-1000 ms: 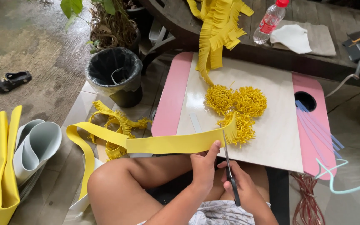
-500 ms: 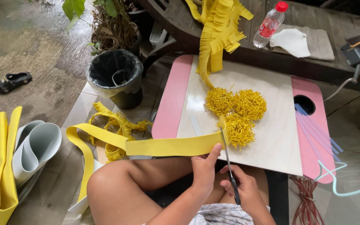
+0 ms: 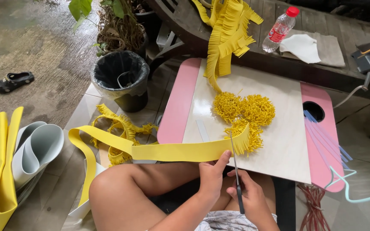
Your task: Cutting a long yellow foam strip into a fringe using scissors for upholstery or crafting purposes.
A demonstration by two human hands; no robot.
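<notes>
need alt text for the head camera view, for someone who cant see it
A person's left hand holds a long yellow foam strip while the right hand snips fringe into its end with scissors, above a pink-edged table bearing fringed yellow pompoms.

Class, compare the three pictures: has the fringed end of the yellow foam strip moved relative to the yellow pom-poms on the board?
Yes. The yellow foam strip has slid right, its fringed end now farther across the lowest of the pom-poms; the left hand holds it.

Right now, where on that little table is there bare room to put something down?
The pale board is bare right of the yellow pompoms, and left toward the pink table rim. It is crowded around the scissors and yellow strip.
</notes>
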